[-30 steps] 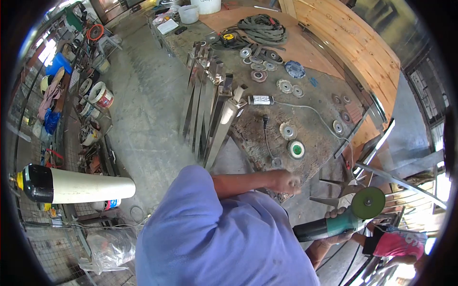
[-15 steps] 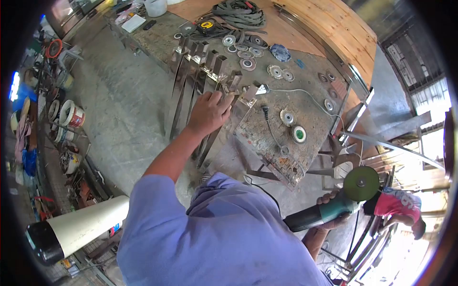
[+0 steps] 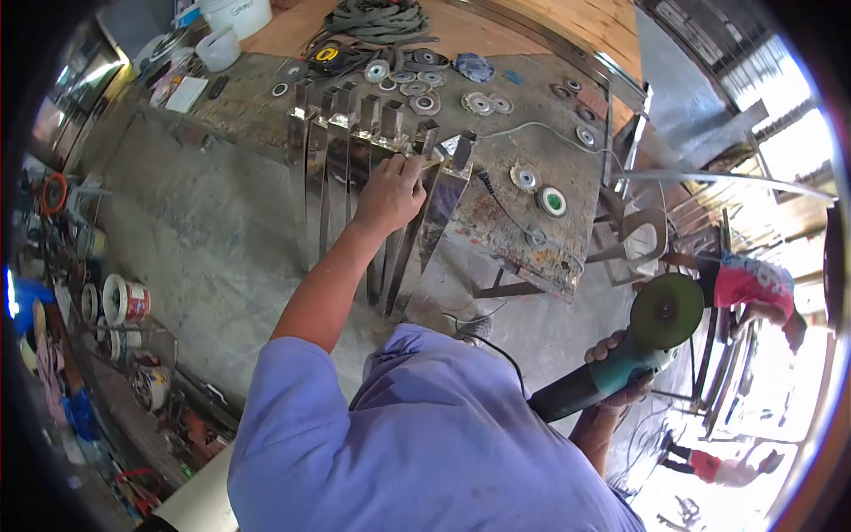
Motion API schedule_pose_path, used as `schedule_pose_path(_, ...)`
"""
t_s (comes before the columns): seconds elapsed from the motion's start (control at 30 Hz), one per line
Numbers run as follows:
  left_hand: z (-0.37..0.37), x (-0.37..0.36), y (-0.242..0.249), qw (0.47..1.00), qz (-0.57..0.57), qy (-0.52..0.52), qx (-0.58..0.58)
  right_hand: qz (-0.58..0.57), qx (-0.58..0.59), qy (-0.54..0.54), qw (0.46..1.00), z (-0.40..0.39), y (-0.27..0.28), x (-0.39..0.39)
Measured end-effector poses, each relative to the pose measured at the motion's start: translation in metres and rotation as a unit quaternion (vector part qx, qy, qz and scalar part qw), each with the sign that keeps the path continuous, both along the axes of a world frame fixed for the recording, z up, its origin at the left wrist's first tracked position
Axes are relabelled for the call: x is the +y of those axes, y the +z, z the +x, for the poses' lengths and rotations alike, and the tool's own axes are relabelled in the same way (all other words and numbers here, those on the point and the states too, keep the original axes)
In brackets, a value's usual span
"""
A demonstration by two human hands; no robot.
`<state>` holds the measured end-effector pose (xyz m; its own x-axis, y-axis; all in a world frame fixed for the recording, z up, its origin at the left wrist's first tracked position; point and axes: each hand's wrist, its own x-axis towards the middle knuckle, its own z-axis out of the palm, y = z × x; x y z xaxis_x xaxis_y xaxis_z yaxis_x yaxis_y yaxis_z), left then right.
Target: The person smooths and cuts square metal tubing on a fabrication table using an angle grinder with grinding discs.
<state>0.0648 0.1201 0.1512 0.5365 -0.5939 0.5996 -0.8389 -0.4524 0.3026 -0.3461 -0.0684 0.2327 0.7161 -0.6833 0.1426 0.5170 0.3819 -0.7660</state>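
My left hand (image 3: 390,197) is closed over the top end of one of several shiny square metal tubes (image 3: 424,208), its fingers curled at the end plates. The tubes stand side by side, leaning on the bench edge, with short stubs at their upper ends. Out to the right, my right hand (image 3: 631,390) grips an angle grinder (image 3: 612,377) by its green and black body. The grinder's round disc (image 3: 667,310) faces up toward me, and a black cord trails from its rear end.
The workbench (image 3: 479,213) carries several worn grinding discs (image 3: 479,104), a tape measure (image 3: 327,57), coiled straps (image 3: 377,19) and a power cord plug (image 3: 485,180). Buckets (image 3: 124,300) and scrap line the left. Two other people (image 3: 753,288) are at the right.
My view has turned, so the bench and tubes appear shifted left and up. My left hand stays at the tube tops. The grinder remains in my right hand, and a second person appears lower right.
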Motion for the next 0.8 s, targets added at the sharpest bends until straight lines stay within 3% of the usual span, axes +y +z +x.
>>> schedule_pose_path(0.1,0.000,-0.004,0.002,1.000,-0.015,0.014,0.011,-0.002,-0.023,0.034,0.999,-0.007,-0.002,0.001)
schedule_pose_path(0.2,-0.003,-0.005,0.003,0.994,-0.062,0.036,0.083,0.003,-0.026,-0.010,1.000,-0.004,0.001,0.009)
schedule_pose_path(0.3,-0.040,0.006,0.002,0.986,-0.048,0.089,0.130,-0.007,-0.032,0.003,0.999,-0.008,0.001,0.006)
schedule_pose_path(0.37,-0.075,0.010,-0.006,0.967,-0.051,0.071,0.238,-0.012,-0.028,0.002,1.000,-0.010,0.002,0.003)
schedule_pose_path(0.43,-0.116,0.011,-0.022,0.953,-0.050,-0.011,0.299,-0.012,-0.027,0.011,1.000,-0.011,0.004,0.001)
schedule_pose_path(0.5,-0.154,0.009,-0.024,0.886,-0.034,-0.148,0.438,-0.003,-0.031,0.029,0.999,-0.008,0.007,-0.003)
schedule_pose_path(0.57,-0.180,0.001,0.003,0.817,0.069,-0.275,0.502,0.000,-0.050,0.059,0.997,-0.002,0.009,-0.011)
schedule_pose_path(0.63,-0.194,-0.012,0.025,0.768,0.093,-0.422,0.473,-0.003,-0.057,0.079,0.995,0.011,0.014,-0.017)
schedule_pose_path(0.7,-0.211,-0.031,0.042,0.692,0.065,-0.512,0.504,-0.004,-0.092,0.067,0.993,0.038,0.023,-0.010)
schedule_pose_path(0.73,-0.211,-0.030,0.079,0.618,0.084,-0.518,0.586,-0.004,-0.111,0.062,0.992,0.050,0.026,-0.005)
schedule_pose_path(0.8,-0.217,-0.042,0.100,0.536,0.079,-0.533,0.650,-0.006,-0.099,0.092,0.991,0.065,0.027,0.009)
